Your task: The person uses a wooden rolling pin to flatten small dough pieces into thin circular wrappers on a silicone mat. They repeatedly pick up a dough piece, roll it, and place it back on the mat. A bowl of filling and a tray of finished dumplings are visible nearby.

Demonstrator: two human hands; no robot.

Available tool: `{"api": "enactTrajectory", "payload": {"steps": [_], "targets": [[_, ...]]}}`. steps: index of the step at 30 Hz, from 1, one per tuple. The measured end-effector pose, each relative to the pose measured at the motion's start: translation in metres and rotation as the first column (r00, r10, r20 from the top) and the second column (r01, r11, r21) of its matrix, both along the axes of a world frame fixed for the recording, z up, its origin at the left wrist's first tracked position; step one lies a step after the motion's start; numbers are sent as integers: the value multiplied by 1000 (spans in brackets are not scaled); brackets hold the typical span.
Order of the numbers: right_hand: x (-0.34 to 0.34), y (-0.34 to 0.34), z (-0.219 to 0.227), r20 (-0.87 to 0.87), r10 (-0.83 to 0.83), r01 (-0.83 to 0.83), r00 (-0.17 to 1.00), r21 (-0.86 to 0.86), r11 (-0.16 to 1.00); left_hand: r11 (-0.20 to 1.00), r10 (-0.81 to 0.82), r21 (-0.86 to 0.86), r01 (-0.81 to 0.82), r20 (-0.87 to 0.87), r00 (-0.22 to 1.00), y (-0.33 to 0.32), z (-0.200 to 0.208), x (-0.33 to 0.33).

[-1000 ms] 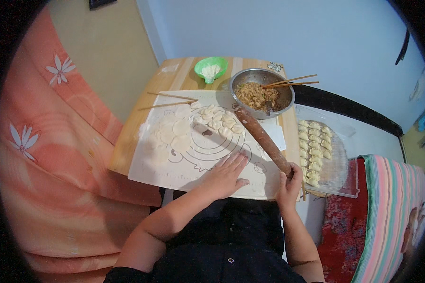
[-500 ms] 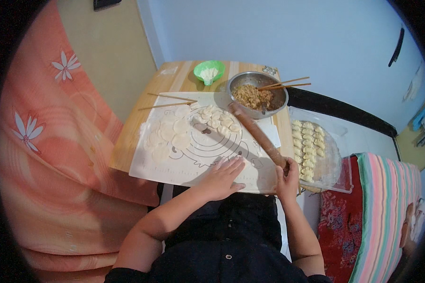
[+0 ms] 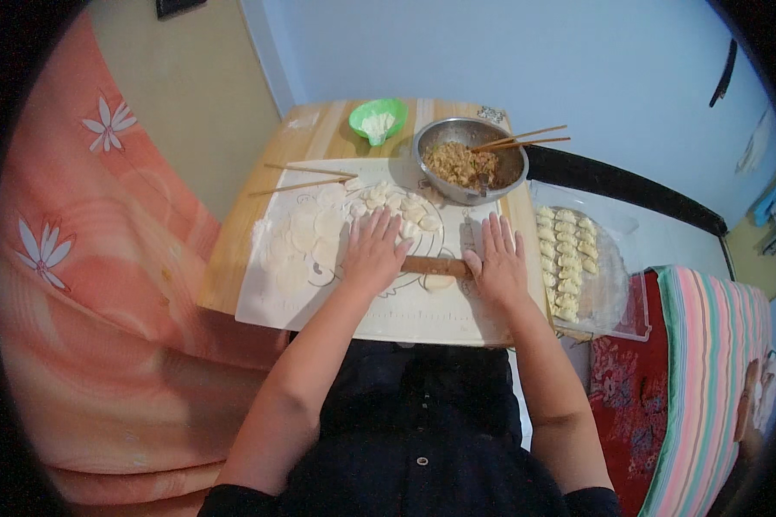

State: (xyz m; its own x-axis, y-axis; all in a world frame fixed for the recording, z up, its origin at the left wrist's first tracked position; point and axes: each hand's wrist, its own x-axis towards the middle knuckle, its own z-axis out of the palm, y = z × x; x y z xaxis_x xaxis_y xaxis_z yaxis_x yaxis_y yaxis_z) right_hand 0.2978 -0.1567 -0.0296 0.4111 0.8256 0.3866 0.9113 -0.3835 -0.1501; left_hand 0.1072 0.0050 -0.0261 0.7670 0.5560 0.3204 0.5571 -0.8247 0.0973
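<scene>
A wooden rolling pin point(image 3: 437, 265) lies crosswise on a white mat point(image 3: 379, 326). Over its left end rests my left hand point(image 3: 373, 254), palm down with the fingers stretched forward. My right hand point(image 3: 501, 267) lies the same way over the right end, fingers spread and flat. A small round of dough point(image 3: 440, 283) shows at the near side of the pin, partly under it. Just beyond the pin sits a cluster of small dough pieces point(image 3: 409, 207). Thin round wrappers point(image 3: 302, 237) overlap to the left of my left hand.
A steel bowl of filling point(image 3: 466, 194) with chopsticks point(image 3: 526, 138) stands at the table's back right. Behind the mat is a green bowl of flour point(image 3: 377, 121). Two more sticks point(image 3: 306, 183) lie on the left. Right of the table, a clear tray point(image 3: 616, 297) holds rows of dumplings point(image 3: 567, 258).
The rolling pin has gone from slanting up in my right hand to lying crosswise on the mat. My left hand has moved forward off the dough, and both palms now rest on the pin.
</scene>
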Motion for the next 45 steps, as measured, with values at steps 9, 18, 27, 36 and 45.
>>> {"api": "enactTrajectory", "payload": {"steps": [9, 18, 27, 36, 45], "targets": [[-13, -22, -5, -1, 85, -85, 996, -7, 996, 992, -82, -94, 82, 2, 997, -17, -1, -21], [-47, -77, -2, -47, 200, -197, 979, 66, 978, 863, -316, -419, 281, -15, 949, -39, 25, -46], [-66, -99, 20, -72, 275, -271, 959, 62, 960, 777, -512, -523, 349, -202, 835, -45, 49, 5], [-29, -17, -1, -18, 22, -21, 1000, 40, 999, 988, -146, -55, 146, -10, 989, -9, 17, -26], [-97, -109, 2, -180, 216, -245, 960, -159, 956, 975, -210, -90, 202, -90, 974, -72, 19, -102]]}}
